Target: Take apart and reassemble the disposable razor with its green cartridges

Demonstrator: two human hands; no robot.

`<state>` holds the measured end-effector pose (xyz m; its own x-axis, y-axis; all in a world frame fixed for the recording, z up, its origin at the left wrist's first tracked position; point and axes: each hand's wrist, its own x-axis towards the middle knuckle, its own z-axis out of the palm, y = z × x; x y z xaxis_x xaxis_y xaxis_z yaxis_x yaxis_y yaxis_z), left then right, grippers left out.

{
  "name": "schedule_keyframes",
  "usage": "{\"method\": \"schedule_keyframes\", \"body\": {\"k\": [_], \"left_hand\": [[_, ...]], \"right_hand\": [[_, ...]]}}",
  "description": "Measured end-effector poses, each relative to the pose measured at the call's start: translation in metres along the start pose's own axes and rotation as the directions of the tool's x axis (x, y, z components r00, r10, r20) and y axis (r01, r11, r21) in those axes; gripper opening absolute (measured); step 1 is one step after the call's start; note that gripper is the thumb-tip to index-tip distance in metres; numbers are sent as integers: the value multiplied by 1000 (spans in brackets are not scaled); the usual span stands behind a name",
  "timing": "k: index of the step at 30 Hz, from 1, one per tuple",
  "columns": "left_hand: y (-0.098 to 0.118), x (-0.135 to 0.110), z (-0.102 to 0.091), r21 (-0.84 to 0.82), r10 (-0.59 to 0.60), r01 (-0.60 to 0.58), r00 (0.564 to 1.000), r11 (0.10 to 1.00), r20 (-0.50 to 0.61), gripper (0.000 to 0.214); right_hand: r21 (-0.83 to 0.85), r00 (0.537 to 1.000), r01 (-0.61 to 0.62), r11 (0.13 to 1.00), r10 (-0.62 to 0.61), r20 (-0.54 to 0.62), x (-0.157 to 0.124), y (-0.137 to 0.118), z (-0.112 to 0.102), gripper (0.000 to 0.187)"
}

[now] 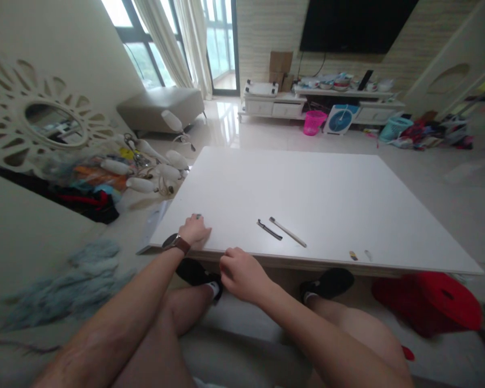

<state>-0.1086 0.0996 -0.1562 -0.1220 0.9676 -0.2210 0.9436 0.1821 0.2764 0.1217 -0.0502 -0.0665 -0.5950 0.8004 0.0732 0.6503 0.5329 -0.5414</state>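
Note:
My left hand (195, 230) rests near the front left corner of the white tabletop (307, 188), its fingers curled. A small dark greenish thing (198, 216) shows at its fingertips, too small to name. My right hand (242, 274) is closed at the table's front edge, just right of the left hand; what its fingers hold, if anything, is hidden. Right of both hands lie a slim black tool (269, 230) with a bent tip and a toothbrush (289, 233) with a pale handle. Farther right are a small brown and yellow piece (353, 255) and a small pale, clear-looking piece (368, 255).
A red stool-like thing (440, 302) stands by the front right corner. White lamp-like pieces (141, 185) crowd the left side, below a mirror (56, 124). Beyond the table are a pink basket (313, 124), a blue fan (341, 119) and a TV cabinet (286, 109).

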Motion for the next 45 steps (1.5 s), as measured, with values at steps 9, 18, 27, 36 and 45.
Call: {"method": "schedule_keyframes", "body": {"k": [9, 18, 27, 36, 45], "left_hand": [[-8, 0, -3, 155, -65, 59, 997, 986, 37, 78], [76, -20, 15, 70, 423, -431, 900, 900, 100, 61], [166, -68, 41, 30, 764, -765, 644, 643, 35, 58], [209, -101, 67, 172, 751, -756, 652, 632, 107, 29], [202, -95, 78, 157, 696, -711, 703, 685, 145, 15]], "right_hand": [[-64, 995, 66, 996, -61, 84, -8, -6, 5, 6], [-112, 876, 154, 982, -83, 474, -26, -15, 20, 16], [-200, 749, 93, 975, 64, 659, -48, -12, 32, 24], [-193, 783, 99, 976, 43, 621, -59, -11, 30, 24], [-173, 762, 85, 981, 48, 646, -66, -11, 17, 28]]}}
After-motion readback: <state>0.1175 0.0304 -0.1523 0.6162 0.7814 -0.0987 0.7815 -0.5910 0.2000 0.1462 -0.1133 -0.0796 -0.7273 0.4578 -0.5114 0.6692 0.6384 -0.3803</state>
